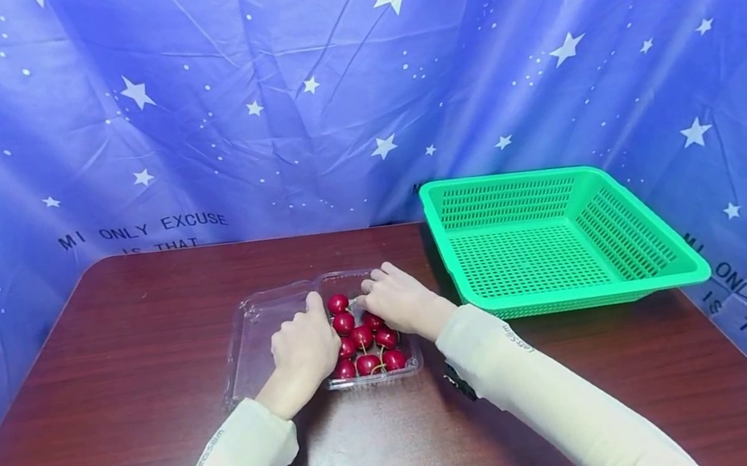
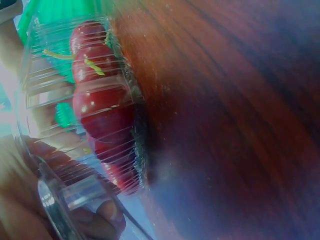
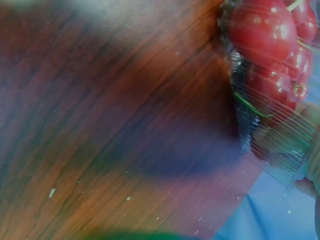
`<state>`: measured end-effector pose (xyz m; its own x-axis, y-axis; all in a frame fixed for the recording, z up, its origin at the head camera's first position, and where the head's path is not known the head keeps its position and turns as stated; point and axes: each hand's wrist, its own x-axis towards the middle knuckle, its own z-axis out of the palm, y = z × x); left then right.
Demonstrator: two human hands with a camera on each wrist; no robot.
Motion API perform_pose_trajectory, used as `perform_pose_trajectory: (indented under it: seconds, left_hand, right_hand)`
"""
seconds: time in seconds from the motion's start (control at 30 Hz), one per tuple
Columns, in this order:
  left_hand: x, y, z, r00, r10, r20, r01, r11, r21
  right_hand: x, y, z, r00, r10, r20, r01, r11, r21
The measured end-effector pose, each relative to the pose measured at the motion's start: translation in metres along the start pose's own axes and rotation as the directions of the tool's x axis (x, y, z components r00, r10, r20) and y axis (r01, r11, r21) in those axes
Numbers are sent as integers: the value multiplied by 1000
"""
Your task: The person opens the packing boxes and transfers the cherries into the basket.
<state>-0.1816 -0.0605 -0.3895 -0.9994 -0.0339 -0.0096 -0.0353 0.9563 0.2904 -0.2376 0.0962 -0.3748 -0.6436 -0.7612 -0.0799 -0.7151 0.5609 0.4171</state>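
A clear plastic clamshell box [image 1: 376, 378] lies on the table with its lid [image 1: 266, 340] folded out to the left. Several red cherries [image 1: 363, 338], some with green stems, sit in its base. My left hand [image 1: 305, 343] grips the box along the edge between lid and base; in the left wrist view, its fingertips [image 2: 111, 212] show under the plastic. My right hand [image 1: 402, 302] reaches into the far right part of the base, among the cherries. Through the ribbed wall in the right wrist view, a finger [image 3: 280, 139] shows beside a cherry. Whether it pinches one is hidden.
A green slotted plastic basket [image 1: 532, 261] stands at the back right of the brown wooden table [image 1: 133, 336], to the right of the box. Behind the table hangs a blue curtain [image 1: 328, 134] with white stars.
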Motion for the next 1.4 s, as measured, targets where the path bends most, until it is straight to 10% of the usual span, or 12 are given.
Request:
perform_pose_trajectory:
  seconds: [0.7, 1.4]
  left_hand:
    - [-1, -3, 0, 1000, 9, -15, -9, 1000, -16]
    - [0, -1, 1, 998, 15, -56, -14, 1000, 18]
  right_hand:
    - [0, 1, -4, 998, -4, 60, 2, 999, 48]
    - [-11, 21, -26, 990, -35, -136, 68, 967, 247]
